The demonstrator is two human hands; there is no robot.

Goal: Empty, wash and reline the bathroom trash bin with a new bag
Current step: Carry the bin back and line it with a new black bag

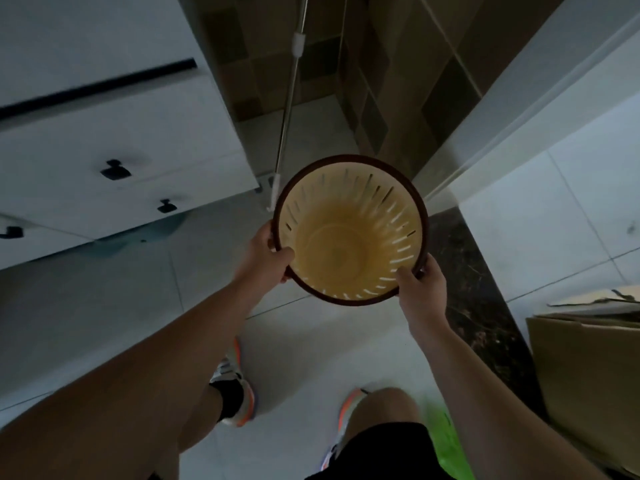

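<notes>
Two bare hands hold one trash bin (349,233) out in front of the person, its mouth turned up toward the camera so the yellowish inside and its round bottom show. The left hand (268,252) grips the dark brown rim on the bin's left side, thumb curled over the edge into the mouth and the other fingers hidden under the rim. The right hand (420,282) grips the rim at the lower right, its thumb likewise hooked inside against the slotted wall. The bin sits between the two grips, held off the pale tiled floor (121,289), and no bag lines it; narrow slots ring the upper wall all the way round. Nearest the camera are two forearms, a knee and dark shorts, with two shoes below: the left shoe (233,386) with an orange edge and a black sock, and the right shoe (349,403), partly hidden by the knee. A blurred patch of bright green (446,441) lies just beside the right leg; what it is cannot be told. One cardboard box (588,375) stands at the right edge. Farther off on the left is a white cabinet (104,140) with three dark knobs in view. Beyond the bin one long mop handle (289,109) leans up into a corner of brown wall tiles (398,81).
</notes>
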